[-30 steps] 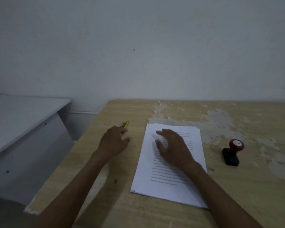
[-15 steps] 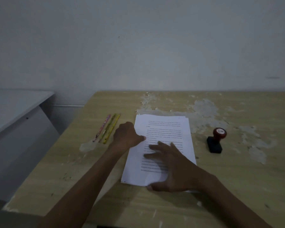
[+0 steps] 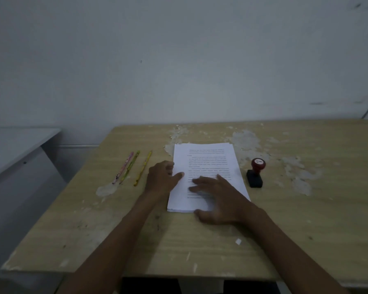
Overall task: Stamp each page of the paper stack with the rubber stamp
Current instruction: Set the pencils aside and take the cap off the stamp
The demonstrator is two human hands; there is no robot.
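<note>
A stack of white printed pages (image 3: 208,160) lies in the middle of the worn wooden table (image 3: 306,219). My left hand (image 3: 160,177) sits at the stack's left edge, thumb laid on the top page and fingers curled against the side. My right hand (image 3: 219,196) lies flat on the lower half of the top page, fingers spread, thumb at the near edge. The rubber stamp (image 3: 255,173), with a red knob on a black base, stands upright just right of the stack, untouched.
Three pencils (image 3: 134,168) lie left of the stack near a pale patch of peeled surface. A white cabinet (image 3: 15,158) stands left of the table. A plain wall runs behind. A small paper scrap (image 3: 238,241) lies near the front edge.
My left hand moved from the pencils to the stack's left edge. My right hand slid down to the lower part of the page. One pencil now lies apart from the other two.
</note>
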